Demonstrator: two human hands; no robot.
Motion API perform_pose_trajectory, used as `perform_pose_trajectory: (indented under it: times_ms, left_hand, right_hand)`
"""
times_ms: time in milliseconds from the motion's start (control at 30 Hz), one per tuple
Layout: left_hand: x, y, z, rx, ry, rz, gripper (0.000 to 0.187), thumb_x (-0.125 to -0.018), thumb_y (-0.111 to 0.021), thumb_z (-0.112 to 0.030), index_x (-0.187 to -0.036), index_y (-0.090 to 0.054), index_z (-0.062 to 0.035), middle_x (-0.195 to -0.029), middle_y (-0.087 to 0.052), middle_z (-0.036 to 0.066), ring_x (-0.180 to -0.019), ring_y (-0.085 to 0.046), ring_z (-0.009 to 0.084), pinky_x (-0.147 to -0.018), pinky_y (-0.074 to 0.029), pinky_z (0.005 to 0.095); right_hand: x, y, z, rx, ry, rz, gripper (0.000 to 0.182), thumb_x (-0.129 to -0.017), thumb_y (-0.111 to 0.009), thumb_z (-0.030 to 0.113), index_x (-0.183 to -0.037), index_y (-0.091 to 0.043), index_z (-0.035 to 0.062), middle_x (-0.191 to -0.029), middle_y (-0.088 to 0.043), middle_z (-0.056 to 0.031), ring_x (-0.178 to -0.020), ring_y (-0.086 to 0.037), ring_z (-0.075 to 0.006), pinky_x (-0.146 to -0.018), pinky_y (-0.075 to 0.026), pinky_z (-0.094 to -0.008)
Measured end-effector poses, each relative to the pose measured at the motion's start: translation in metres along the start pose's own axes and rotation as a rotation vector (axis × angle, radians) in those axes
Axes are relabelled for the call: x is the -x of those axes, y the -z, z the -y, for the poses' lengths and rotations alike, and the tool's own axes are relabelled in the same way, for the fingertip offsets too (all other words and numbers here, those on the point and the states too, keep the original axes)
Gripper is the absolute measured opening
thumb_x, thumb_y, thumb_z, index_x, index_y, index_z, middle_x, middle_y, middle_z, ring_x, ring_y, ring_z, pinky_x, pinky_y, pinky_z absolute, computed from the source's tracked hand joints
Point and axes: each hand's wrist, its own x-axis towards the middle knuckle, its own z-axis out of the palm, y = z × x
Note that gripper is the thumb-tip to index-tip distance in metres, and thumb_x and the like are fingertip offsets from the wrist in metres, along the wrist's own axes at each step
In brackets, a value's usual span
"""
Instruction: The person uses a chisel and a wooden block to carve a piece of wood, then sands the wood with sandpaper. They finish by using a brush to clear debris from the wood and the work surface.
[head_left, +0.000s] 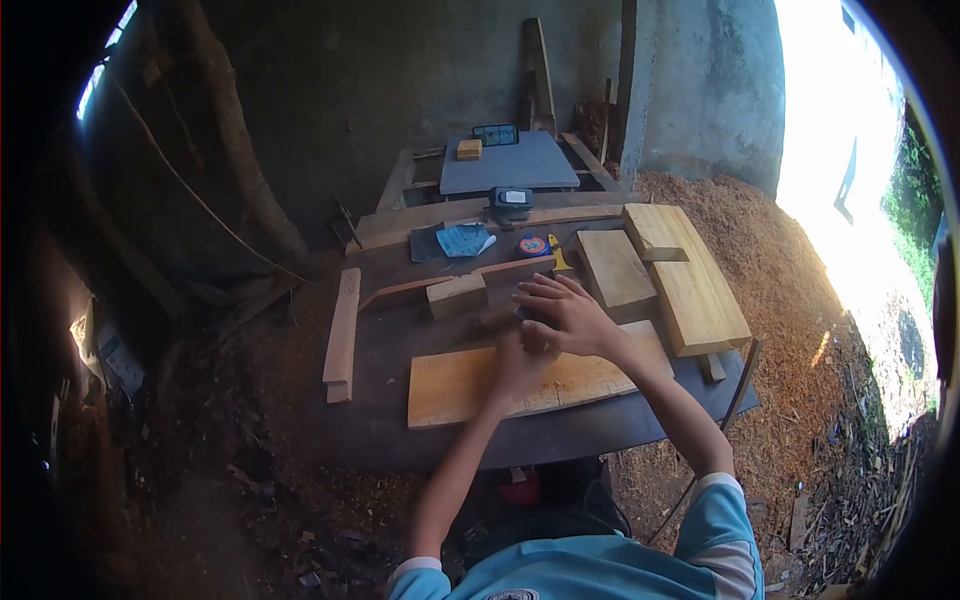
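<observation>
My left hand (525,362) is closed, low over a long yellowish board (450,388) that lies flat in front of me. What it grips, if anything, is hidden. Just above and against it, my right hand (573,318) reaches across with its fingers stretched out and slightly apart. Between the hands shows a small dark bit of something I cannot make out. A short wood block (457,296) sits left of my fingers, by a thin reddish strip (400,292). Beyond them lie a round red-and-blue tape measure (533,246) and a yellow tool (559,254).
On the dark table (370,375) stand a thick block (615,268), a large notched plank (690,290) and a narrow wooden piece (342,335) at left. Blue sandpaper-like sheets (463,240) and a black device (511,198) lie farther back. Sawdust (770,260) covers the ground at right.
</observation>
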Motion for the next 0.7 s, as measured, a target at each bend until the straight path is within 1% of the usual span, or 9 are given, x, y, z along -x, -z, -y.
perform_pose_trajectory:
  times_ms: [67, 200, 267, 300, 400, 500, 533, 633, 700]
  left_hand:
    - [-0.010, -0.001, 0.019, -0.183, -0.066, 0.088, 0.043, -0.082, -0.063, -0.020, -0.117, -0.046, -0.0017, -0.108, -0.056, 0.014, -0.094, -0.058, 0.0185, -0.075, -0.047, 0.0331]
    - [-0.008, -0.032, 0.057, -0.622, -0.538, -0.373, 0.044, -0.084, -0.057, -0.015, -0.124, -0.043, -0.0018, -0.121, -0.050, 0.017, -0.110, -0.052, 0.0271, -0.085, -0.045, 0.0372]
    - [-0.012, -0.034, 0.063, -0.682, -0.584, -0.399, 0.043, -0.084, -0.058, -0.016, -0.122, -0.045, -0.0009, -0.117, -0.054, 0.016, -0.107, -0.055, 0.0257, -0.084, -0.046, 0.0352]
    - [-0.012, -0.022, 0.024, 0.115, -0.277, -0.162, 0.037, -0.082, -0.061, -0.019, -0.113, -0.053, -0.0002, -0.109, -0.060, 0.014, -0.100, -0.060, 0.0237, -0.079, -0.048, 0.0315]
    - [-0.014, -0.024, 0.025, 0.278, -0.235, -0.128, 0.038, -0.078, -0.068, -0.020, -0.106, -0.053, 0.0010, -0.104, -0.060, 0.009, -0.096, -0.059, 0.0174, -0.079, -0.048, 0.0322]
    - [-0.014, -0.037, 0.030, 0.011, -0.392, -0.341, 0.041, -0.079, -0.067, -0.020, -0.111, -0.052, 0.0013, -0.103, -0.060, 0.012, -0.100, -0.058, 0.0192, -0.082, -0.047, 0.0331]
    - [-0.011, -0.035, 0.029, -0.086, -0.435, -0.405, 0.043, -0.079, -0.067, -0.020, -0.113, -0.051, 0.0014, -0.103, -0.060, 0.013, -0.101, -0.058, 0.0198, -0.083, -0.046, 0.0334]
    - [-0.004, -0.021, 0.015, 0.168, -0.145, -0.058, 0.060, -0.082, -0.064, -0.023, -0.131, -0.036, -0.0005, -0.121, -0.050, 0.017, -0.116, -0.050, 0.0239, -0.093, -0.041, 0.0371]
    - [-0.013, -0.042, 0.052, -0.342, -0.375, -0.370, 0.062, -0.080, -0.065, -0.020, -0.131, -0.037, 0.0008, -0.119, -0.052, 0.018, -0.113, -0.052, 0.0250, -0.091, -0.043, 0.0364]
  right_hand:
    - [0.000, -0.005, 0.004, 0.065, -0.017, 0.000, 0.057, -0.088, -0.041, 0.049, -0.130, -0.048, 0.0104, -0.138, -0.040, -0.0134, -0.135, -0.027, -0.0302, -0.112, -0.018, -0.0437]
    - [0.013, -0.009, 0.033, 0.040, 0.191, 0.083, 0.059, -0.089, -0.040, 0.048, -0.131, -0.045, 0.0070, -0.136, -0.042, -0.0145, -0.134, -0.027, -0.0337, -0.109, -0.021, -0.0465]
    - [0.011, -0.004, 0.021, 0.041, 0.174, 0.091, 0.055, -0.090, -0.041, 0.043, -0.130, -0.045, 0.0062, -0.133, -0.044, -0.0156, -0.133, -0.028, -0.0339, -0.110, -0.020, -0.0461]
    - [0.007, -0.002, 0.002, 0.040, 0.122, 0.084, 0.053, -0.090, -0.041, 0.042, -0.130, -0.045, 0.0062, -0.133, -0.044, -0.0157, -0.133, -0.028, -0.0338, -0.110, -0.020, -0.0459]
    - [-0.006, 0.009, -0.013, 0.028, 0.024, 0.143, 0.049, -0.093, -0.034, 0.034, -0.132, -0.043, 0.0056, -0.135, -0.041, -0.0164, -0.133, -0.027, -0.0329, -0.111, -0.018, -0.0444]
    - [0.013, 0.004, 0.026, 0.069, 0.203, 0.174, 0.048, -0.096, -0.024, 0.029, -0.134, -0.041, 0.0053, -0.138, -0.038, -0.0174, -0.135, -0.025, -0.0311, -0.113, -0.016, -0.0424]
    - [0.006, 0.008, 0.015, 0.075, 0.151, 0.150, 0.048, -0.096, -0.024, 0.030, -0.134, -0.040, 0.0059, -0.138, -0.038, -0.0173, -0.135, -0.024, -0.0311, -0.113, -0.015, -0.0423]
    - [-0.001, 0.018, -0.008, 0.110, -0.078, 0.111, 0.051, -0.096, -0.023, 0.037, -0.135, -0.039, 0.0082, -0.138, -0.038, -0.0152, -0.136, -0.022, -0.0301, -0.113, -0.016, -0.0424]
    - [0.010, 0.012, 0.024, 0.041, 0.101, 0.190, 0.052, -0.096, -0.022, 0.038, -0.135, -0.039, 0.0079, -0.139, -0.036, -0.0153, -0.136, -0.022, -0.0302, -0.113, -0.016, -0.0425]
